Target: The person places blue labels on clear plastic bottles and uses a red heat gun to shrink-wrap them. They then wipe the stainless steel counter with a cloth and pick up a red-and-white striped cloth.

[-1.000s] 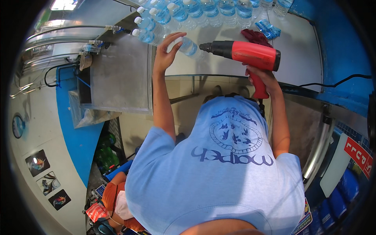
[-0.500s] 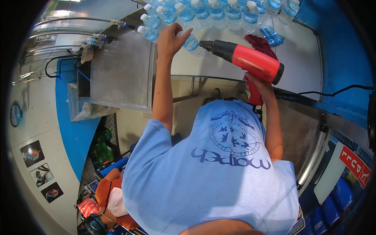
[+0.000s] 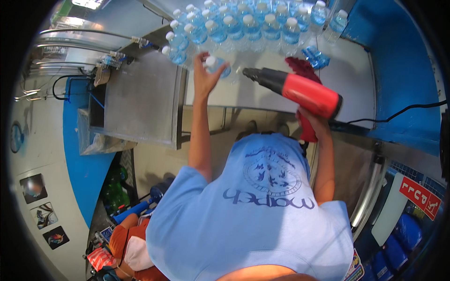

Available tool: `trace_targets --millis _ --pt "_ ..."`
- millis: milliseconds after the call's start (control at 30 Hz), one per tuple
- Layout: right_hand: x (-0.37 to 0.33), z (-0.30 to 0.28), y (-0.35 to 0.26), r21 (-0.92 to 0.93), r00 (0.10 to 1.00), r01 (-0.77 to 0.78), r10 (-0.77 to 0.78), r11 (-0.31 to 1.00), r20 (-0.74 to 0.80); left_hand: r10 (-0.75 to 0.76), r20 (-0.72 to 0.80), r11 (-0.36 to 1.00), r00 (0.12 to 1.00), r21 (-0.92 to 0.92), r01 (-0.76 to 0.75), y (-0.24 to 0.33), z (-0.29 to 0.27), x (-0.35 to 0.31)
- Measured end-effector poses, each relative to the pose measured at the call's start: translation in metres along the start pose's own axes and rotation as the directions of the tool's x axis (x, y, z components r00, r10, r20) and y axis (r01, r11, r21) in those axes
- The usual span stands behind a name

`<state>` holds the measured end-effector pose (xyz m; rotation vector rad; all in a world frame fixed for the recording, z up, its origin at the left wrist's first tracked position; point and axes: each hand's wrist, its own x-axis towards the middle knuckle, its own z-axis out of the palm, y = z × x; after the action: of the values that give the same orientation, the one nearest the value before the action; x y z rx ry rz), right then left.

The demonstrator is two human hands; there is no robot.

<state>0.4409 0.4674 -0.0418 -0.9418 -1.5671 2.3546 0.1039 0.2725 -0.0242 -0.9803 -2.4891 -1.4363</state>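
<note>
My right hand [image 3: 315,122] is wrapped round the handle of a red and black heat gun [image 3: 309,93], whose dark nozzle points left. To the left of that nozzle stands a small clear water bottle [image 3: 224,70] with a white cap and a blue label. Around the bottle, my left hand [image 3: 205,80] is open, thumb on one side and fingers on the other; whether it touches the bottle is hard to tell. Behind it, several similar capped bottles [image 3: 252,29] stand in rows on the white tabletop [image 3: 349,77].
A dark red cloth [image 3: 302,69] and some blue plastic labels [image 3: 316,57] lie behind the heat gun. A steel counter [image 3: 140,100] adjoins the left side. A black cord [image 3: 398,114] runs along the right. Below left, a person in orange [image 3: 123,234] shows partly.
The fingers of my left hand have spread from above the cap to either side of the bottle. The heat gun sits slightly lower in the picture, and the whole view has shifted.
</note>
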Motion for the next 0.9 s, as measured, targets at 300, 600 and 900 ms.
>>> trace_targets --millis 300,600,900 --pt "-0.023 -0.116 -0.035 -0.201 0.767 0.456 -0.498 0.867 -0.404 -0.185 -0.043 0.927 0.982 -0.339 0.160 -0.047 0.051 -0.035" --pt "0.037 -0.150 -0.012 -0.895 0.538 0.030 -0.762 0.445 -0.361 -0.090 -0.322 0.979 0.942 -0.201 0.025 -0.083 0.047 0.033" --pt "0.033 -0.168 0.046 -0.602 0.571 0.139 -0.560 0.787 -0.600 -0.031 -0.292 0.998 0.956 -0.053 0.016 -0.090 0.062 0.018"
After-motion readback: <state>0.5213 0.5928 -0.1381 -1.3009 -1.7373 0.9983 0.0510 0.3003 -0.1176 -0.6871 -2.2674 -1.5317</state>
